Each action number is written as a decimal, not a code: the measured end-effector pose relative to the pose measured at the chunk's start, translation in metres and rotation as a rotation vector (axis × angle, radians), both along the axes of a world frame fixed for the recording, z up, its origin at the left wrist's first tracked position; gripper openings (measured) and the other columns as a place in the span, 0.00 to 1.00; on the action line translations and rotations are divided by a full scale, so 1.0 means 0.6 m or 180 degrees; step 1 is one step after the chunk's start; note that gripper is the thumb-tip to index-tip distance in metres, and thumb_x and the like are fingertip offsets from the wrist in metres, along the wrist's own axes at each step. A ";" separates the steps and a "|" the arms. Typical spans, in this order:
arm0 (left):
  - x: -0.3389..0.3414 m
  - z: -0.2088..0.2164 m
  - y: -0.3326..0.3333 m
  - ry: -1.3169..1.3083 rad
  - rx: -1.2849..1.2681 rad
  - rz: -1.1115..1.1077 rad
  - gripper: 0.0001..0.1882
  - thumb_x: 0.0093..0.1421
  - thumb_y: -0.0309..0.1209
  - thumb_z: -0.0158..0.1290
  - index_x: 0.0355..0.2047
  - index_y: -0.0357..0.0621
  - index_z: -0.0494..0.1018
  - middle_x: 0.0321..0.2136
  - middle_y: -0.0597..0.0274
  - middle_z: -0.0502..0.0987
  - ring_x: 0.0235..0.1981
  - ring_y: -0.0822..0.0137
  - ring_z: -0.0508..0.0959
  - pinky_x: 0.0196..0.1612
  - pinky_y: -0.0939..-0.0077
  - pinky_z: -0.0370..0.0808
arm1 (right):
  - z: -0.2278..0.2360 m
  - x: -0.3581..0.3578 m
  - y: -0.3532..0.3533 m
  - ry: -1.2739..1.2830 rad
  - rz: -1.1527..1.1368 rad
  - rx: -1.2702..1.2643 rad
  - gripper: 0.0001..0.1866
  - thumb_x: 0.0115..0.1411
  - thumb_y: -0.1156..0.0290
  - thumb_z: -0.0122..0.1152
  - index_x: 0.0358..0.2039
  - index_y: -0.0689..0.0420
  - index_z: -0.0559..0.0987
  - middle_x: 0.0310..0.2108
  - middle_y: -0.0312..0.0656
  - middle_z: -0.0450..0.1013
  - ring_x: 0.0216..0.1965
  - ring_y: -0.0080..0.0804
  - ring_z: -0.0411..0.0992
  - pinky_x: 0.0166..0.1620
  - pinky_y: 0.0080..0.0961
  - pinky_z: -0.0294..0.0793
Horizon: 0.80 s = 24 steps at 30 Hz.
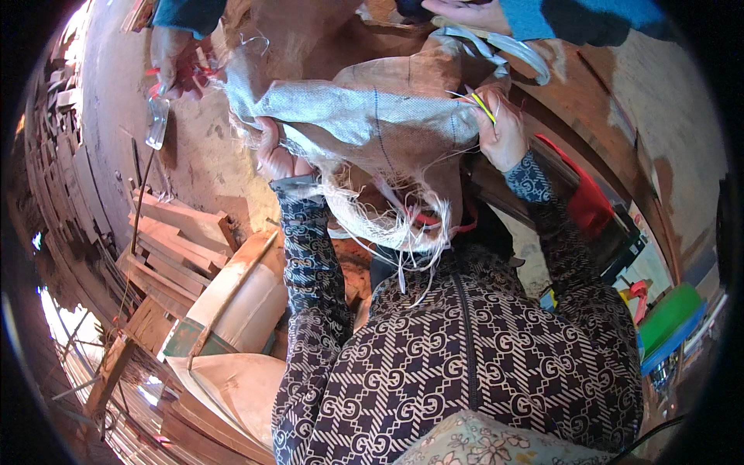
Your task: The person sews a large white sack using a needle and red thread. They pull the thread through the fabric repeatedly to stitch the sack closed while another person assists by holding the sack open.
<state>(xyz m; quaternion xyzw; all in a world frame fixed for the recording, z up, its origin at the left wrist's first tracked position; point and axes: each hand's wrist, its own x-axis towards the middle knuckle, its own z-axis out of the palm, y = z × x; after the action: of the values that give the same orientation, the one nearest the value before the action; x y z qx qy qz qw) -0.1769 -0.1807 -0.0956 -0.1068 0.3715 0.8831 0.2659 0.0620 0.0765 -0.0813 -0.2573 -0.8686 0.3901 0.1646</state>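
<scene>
A pale woven sack (349,112) with a badly frayed edge is spread between my two hands in front of my chest. My left hand (277,153) is closed on its left side, fingers curled into the cloth. At the right end my right hand (502,130) pinches the sack. A thin yellow strip (485,107) shows at the right fingers; its kind is unclear. Loose white fibres (411,225) hang from the sack toward my jacket, with something red partly hidden among them.
Across from me, a person in blue sleeves has one hand (180,66) near red strands and a clear plastic piece (156,122). Their other hand (473,14) is by a white strap (515,53). Stacked planks (174,248) and white containers (240,291) stand left; a green basin (673,318) sits right.
</scene>
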 end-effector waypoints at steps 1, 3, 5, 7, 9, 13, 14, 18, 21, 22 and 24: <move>0.010 0.005 0.022 -0.0058 0.0176 -0.0031 0.19 0.67 0.39 0.52 0.53 0.43 0.73 0.50 0.59 0.78 0.50 0.61 0.76 0.58 0.61 0.69 | -0.008 0.004 -0.005 -0.0047 -0.0269 -0.0050 0.05 0.61 0.74 0.56 0.38 0.59 0.74 0.33 0.52 0.73 0.37 0.56 0.74 0.39 0.43 0.72; 0.028 0.010 0.028 -0.0180 0.0298 -0.0285 0.19 0.67 0.42 0.51 0.54 0.45 0.73 0.47 0.61 0.79 0.48 0.62 0.77 0.57 0.60 0.70 | -0.021 0.007 -0.010 0.0110 -0.0693 -0.0387 0.06 0.63 0.70 0.56 0.40 0.54 0.77 0.35 0.50 0.75 0.38 0.54 0.75 0.41 0.42 0.73; 0.071 0.020 0.009 -0.0165 0.0412 -0.0521 0.23 0.66 0.41 0.53 0.56 0.42 0.69 0.50 0.58 0.77 0.52 0.59 0.76 0.59 0.56 0.68 | -0.020 0.008 -0.008 -0.0092 -0.0757 -0.0489 0.08 0.62 0.70 0.57 0.41 0.53 0.78 0.35 0.50 0.76 0.39 0.53 0.75 0.42 0.41 0.74; 0.088 0.005 -0.017 -0.0238 0.0871 -0.1626 0.27 0.65 0.44 0.54 0.58 0.41 0.66 0.51 0.55 0.76 0.51 0.58 0.76 0.57 0.57 0.71 | -0.016 0.000 -0.006 0.0056 -0.0597 -0.0343 0.12 0.60 0.69 0.60 0.45 0.54 0.78 0.40 0.50 0.75 0.43 0.48 0.76 0.45 0.36 0.75; 0.133 0.057 0.013 -0.0375 -0.0165 -0.1695 0.27 0.64 0.40 0.54 0.58 0.38 0.64 0.49 0.54 0.75 0.50 0.57 0.77 0.53 0.57 0.74 | 0.022 -0.012 -0.035 0.0206 -0.0663 -0.0196 0.15 0.58 0.68 0.63 0.47 0.55 0.78 0.43 0.50 0.74 0.45 0.46 0.75 0.46 0.34 0.75; 0.157 0.016 -0.006 -0.0815 -0.0273 -0.1782 0.23 0.65 0.31 0.50 0.58 0.36 0.64 0.54 0.51 0.73 0.56 0.52 0.73 0.58 0.47 0.71 | 0.104 0.009 -0.120 0.0285 -0.0007 -0.0864 0.24 0.53 0.66 0.70 0.51 0.56 0.76 0.46 0.47 0.70 0.48 0.44 0.73 0.50 0.33 0.75; 0.155 0.009 -0.007 -0.0973 0.0155 -0.1711 0.23 0.64 0.30 0.49 0.58 0.36 0.64 0.55 0.51 0.73 0.57 0.51 0.72 0.59 0.46 0.69 | 0.106 0.023 -0.142 0.0389 0.0411 -0.1020 0.23 0.53 0.65 0.69 0.50 0.55 0.77 0.45 0.47 0.70 0.47 0.44 0.74 0.49 0.33 0.75; 0.160 0.014 -0.006 -0.1516 0.1170 -0.1277 0.24 0.61 0.29 0.48 0.58 0.36 0.66 0.59 0.48 0.70 0.62 0.48 0.67 0.64 0.41 0.61 | 0.109 0.085 -0.228 0.0064 0.1824 -0.1264 0.18 0.44 0.65 0.68 0.38 0.51 0.82 0.32 0.42 0.74 0.38 0.43 0.75 0.39 0.39 0.77; 0.165 0.012 -0.011 -0.1347 0.1169 -0.0819 0.27 0.62 0.38 0.52 0.59 0.39 0.67 0.61 0.49 0.67 0.62 0.46 0.67 0.63 0.38 0.61 | 0.124 0.089 -0.235 -0.0399 0.2477 -0.1105 0.13 0.45 0.66 0.66 0.34 0.52 0.82 0.30 0.42 0.74 0.36 0.41 0.76 0.35 0.39 0.78; 0.168 0.011 -0.011 -0.1219 0.1116 -0.0925 0.27 0.63 0.40 0.52 0.59 0.39 0.67 0.61 0.49 0.67 0.62 0.47 0.66 0.63 0.39 0.62 | 0.117 0.086 -0.240 -0.0449 0.2642 -0.0986 0.12 0.45 0.66 0.66 0.32 0.53 0.81 0.31 0.42 0.74 0.36 0.41 0.76 0.33 0.38 0.78; 0.174 0.016 -0.002 -0.0939 0.1023 -0.1116 0.28 0.65 0.44 0.52 0.59 0.40 0.67 0.62 0.50 0.66 0.62 0.48 0.66 0.63 0.40 0.62 | 0.105 0.084 -0.256 -0.0543 0.2925 -0.0772 0.09 0.45 0.67 0.65 0.28 0.55 0.81 0.29 0.43 0.76 0.35 0.41 0.77 0.32 0.37 0.79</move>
<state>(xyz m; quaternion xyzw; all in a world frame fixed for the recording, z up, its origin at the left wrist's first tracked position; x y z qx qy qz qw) -0.0723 -0.1820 -0.0857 -0.1248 0.1967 0.8461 0.4795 0.1123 -0.0770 -0.0181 0.1047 -0.8510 0.4984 -0.1279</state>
